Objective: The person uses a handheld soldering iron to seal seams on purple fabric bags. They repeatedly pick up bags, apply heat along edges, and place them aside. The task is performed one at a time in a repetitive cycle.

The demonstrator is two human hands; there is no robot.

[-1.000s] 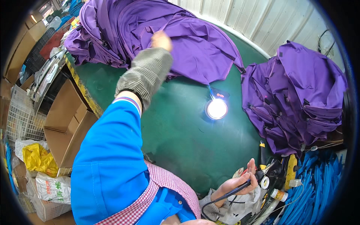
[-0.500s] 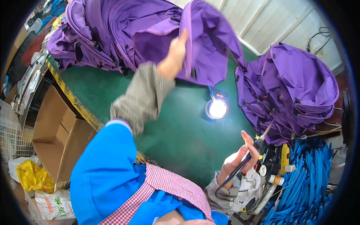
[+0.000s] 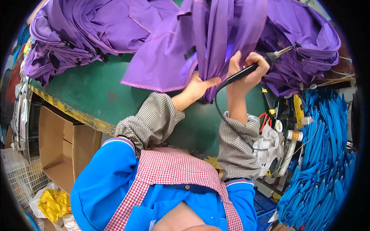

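Note:
My left hand (image 3: 198, 86) grips a gathered purple fabric piece (image 3: 158, 65) with pink edging and black fittings, raised over the bench in the upper middle. My right hand (image 3: 248, 71) is closed around a black pen-like tool (image 3: 269, 58) with a metal tip, probably an iron, pointing up to the right; its cable hangs down past my wrist. The fingers of this hand are against or right beside the fabric. The bench lamp is hidden behind the cloth, with a blue-violet glow showing through.
A green bench (image 3: 88, 84) has purple piles at left (image 3: 65, 38) and right (image 3: 304, 38). At its right lie cutters (image 3: 266, 119), rolls, a bottle (image 3: 295, 134), white cloth and blue strips (image 3: 316, 161). A cardboard box (image 3: 58, 146), baskets and plastic bags stand left.
My left hand has come down and toward me, pulling the purple fabric over the lamp. My right hand has risen with the tool to beside the fabric.

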